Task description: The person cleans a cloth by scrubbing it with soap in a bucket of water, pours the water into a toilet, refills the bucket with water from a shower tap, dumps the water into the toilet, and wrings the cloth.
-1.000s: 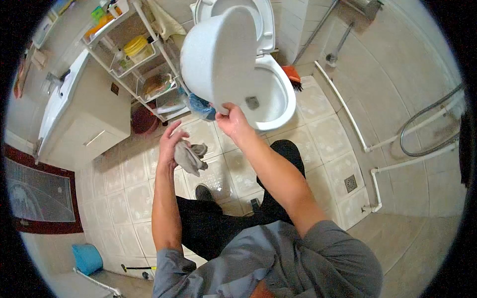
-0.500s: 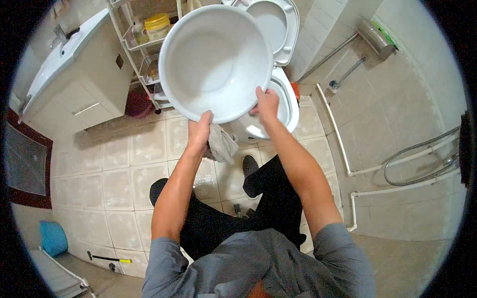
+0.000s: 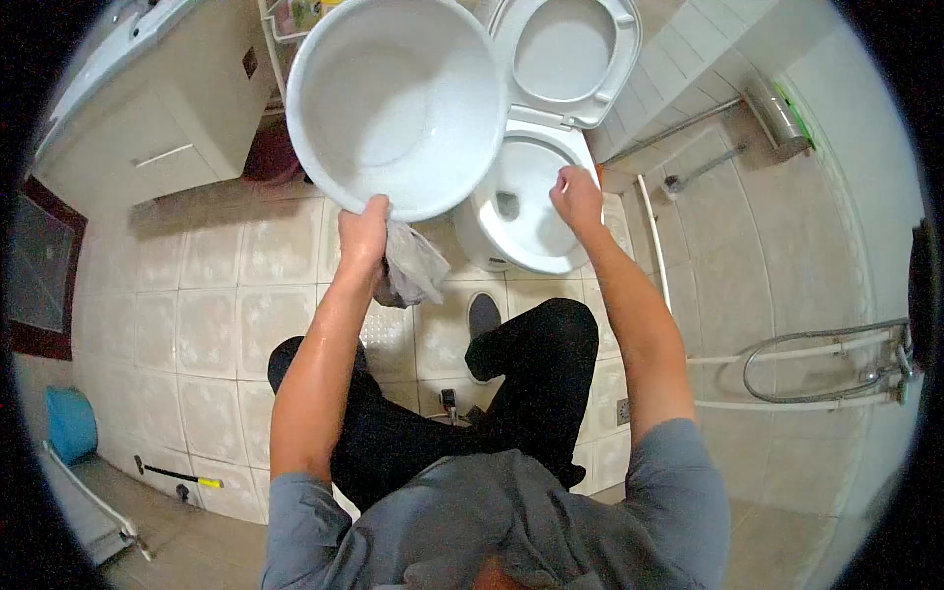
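Observation:
My left hand [image 3: 365, 234] grips the near rim of a large white basin [image 3: 393, 98], thumb on top. The basin is tilted so its bare inside faces me. A wet-looking grey cloth [image 3: 415, 264] hangs beneath the rim, from the same hand. Apart from the basin, my right hand [image 3: 578, 200] is closed, fingers curled, over the right side of the white toilet bowl [image 3: 541, 233]. Nothing shows in it. The toilet's seat and lid [image 3: 565, 49] are raised behind the bowl.
At left stands a white vanity cabinet [image 3: 147, 128], with a dark red tub [image 3: 270, 157] beside it. A shelf rack [image 3: 285, 29] is partly hidden by the basin. White pipes [image 3: 796, 349] and a shower hose [image 3: 752, 379] run along the right wall. A blue bucket [image 3: 71, 423] stands lower left.
My right hand has let go of the basin rim and moved right, over the toilet bowl. The basin, held by my left hand, has shifted left; more of the toilet shows. The view has shifted too.

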The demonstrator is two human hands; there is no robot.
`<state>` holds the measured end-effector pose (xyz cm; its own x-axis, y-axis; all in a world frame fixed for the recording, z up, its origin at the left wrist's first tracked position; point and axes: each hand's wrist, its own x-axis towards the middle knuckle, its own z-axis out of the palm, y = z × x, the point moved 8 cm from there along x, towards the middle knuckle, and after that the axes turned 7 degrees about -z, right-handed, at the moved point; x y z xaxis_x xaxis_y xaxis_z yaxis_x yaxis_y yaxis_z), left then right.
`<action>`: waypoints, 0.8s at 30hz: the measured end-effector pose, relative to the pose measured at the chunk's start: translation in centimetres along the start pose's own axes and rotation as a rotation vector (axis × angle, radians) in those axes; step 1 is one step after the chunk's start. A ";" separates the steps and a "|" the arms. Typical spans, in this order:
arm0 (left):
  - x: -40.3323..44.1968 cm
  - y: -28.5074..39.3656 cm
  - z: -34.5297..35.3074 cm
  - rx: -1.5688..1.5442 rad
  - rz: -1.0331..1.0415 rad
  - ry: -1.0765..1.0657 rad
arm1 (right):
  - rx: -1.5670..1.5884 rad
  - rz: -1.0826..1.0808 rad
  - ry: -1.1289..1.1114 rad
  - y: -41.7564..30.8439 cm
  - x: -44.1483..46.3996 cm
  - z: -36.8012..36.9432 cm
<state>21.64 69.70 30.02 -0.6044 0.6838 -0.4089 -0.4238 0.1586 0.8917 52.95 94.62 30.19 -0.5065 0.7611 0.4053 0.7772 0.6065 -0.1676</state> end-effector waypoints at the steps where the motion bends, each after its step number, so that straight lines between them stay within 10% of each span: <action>1: -0.2 0.3 -0.3 -0.007 -0.008 0.006 | 0.129 -0.012 -0.204 1.3 -1.3 3.9; 7: 1.0 -0.8 -1.4 -0.160 -0.094 -0.032 | 0.358 0.007 -0.248 2.2 0.6 3.9; 13: 0.9 -0.4 -1.0 -0.235 -0.116 -0.113 | 2.118 0.294 -0.327 -4.9 -0.2 -2.9; 18: 0.4 -0.2 -1.9 -0.205 -0.171 -0.142 | 2.256 0.294 -0.326 -6.4 0.1 -4.3; 20: 0.7 -0.4 -3.6 -0.188 -0.183 -0.113 | 1.161 0.650 -0.237 0.5 -0.7 0.0; 22: 1.0 -1.4 -5.5 -0.144 -0.282 -0.096 | 0.218 0.134 -0.367 6.6 -0.2 6.1; 24: 2.2 -2.3 -7.8 -0.147 -0.320 -0.097 | 0.125 0.131 -0.214 3.4 -1.0 5.9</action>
<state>16.02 65.22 25.55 -0.3617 0.6815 -0.6363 -0.6781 0.2761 0.6811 53.94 97.29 23.89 -0.4819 0.8583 0.1762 0.7962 0.5129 -0.3209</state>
